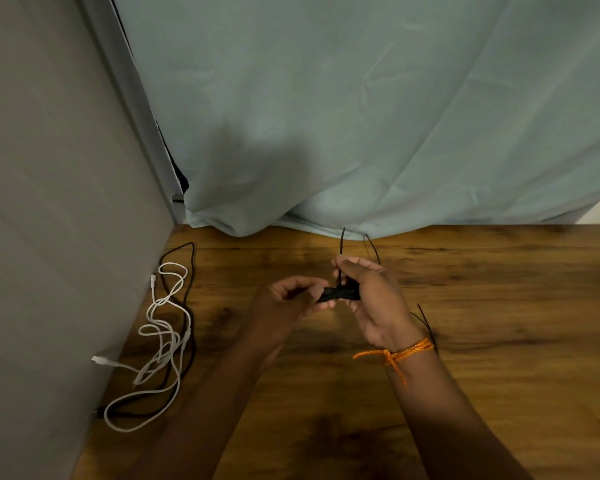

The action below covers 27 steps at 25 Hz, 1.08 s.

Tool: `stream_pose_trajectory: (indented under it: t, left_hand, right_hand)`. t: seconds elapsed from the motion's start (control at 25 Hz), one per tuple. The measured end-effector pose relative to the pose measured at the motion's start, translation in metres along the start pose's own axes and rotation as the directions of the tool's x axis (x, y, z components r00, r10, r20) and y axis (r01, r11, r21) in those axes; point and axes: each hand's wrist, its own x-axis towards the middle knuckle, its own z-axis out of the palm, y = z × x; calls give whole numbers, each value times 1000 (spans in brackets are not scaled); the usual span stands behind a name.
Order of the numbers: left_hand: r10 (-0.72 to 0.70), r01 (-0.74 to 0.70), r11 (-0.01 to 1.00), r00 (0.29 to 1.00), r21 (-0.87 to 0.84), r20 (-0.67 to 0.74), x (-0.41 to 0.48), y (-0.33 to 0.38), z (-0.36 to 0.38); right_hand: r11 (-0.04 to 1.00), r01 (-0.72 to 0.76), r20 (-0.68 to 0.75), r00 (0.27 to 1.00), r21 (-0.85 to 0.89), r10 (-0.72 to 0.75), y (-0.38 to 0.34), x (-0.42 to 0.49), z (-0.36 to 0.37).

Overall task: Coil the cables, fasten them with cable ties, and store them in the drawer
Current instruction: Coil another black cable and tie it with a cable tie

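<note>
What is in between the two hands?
A bundled black cable, seen in the head view. The left hand and right hand each grip an end, and a thin black cable tie sticks up from it.

A single wide-angle camera, worn on the person's head, is looking forward and down over the wooden surface (499, 299), sitting close above the left hand (288, 301) and the right hand (374, 303), which are meeting near mid-frame. The lens is facing the surface's far edge, where a pale blue cloth (361, 116) is filling the upper half, and is taking in the far-left corner beside a grey panel (49, 202).
</note>
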Motion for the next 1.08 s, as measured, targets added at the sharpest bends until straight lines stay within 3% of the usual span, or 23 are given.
stream_pose_trajectory:
  t: [0.16, 0.32, 0.44, 0.52, 0.64, 0.84, 1.08]
  left_hand:
    - [82, -106, 964, 991, 242, 108, -1, 2, -4]
    - [321, -424, 696, 906, 579, 278, 3, -3, -4]
    - [383, -469, 528, 876, 708, 294, 3, -5, 0]
    - [442, -488, 503, 855, 714, 273, 2, -7, -1]
    - [481, -495, 575, 848, 652, 221, 1, -6, -2]
    - [329, -344, 837, 938, 425, 112, -6, -1, 0]
    - [264, -282, 917, 959, 281, 99, -8, -4, 5]
  right_hand:
    - [1000, 5, -20, 1000, 10, -5, 1, -3, 5]
    - [998, -66, 6, 998, -3, 66, 0, -4, 10]
    - [994, -108, 12, 994, -18, 109, 2, -2, 11]
    - [996, -77, -25, 997, -52, 76, 3, -1, 10]
    - [986, -32, -39, 999, -166, 25, 0, -1, 9]
    - [983, -54, -26, 998, -178, 50, -2, 3, 4]
    - [979, -114, -5, 993, -170, 115, 5, 13, -4]
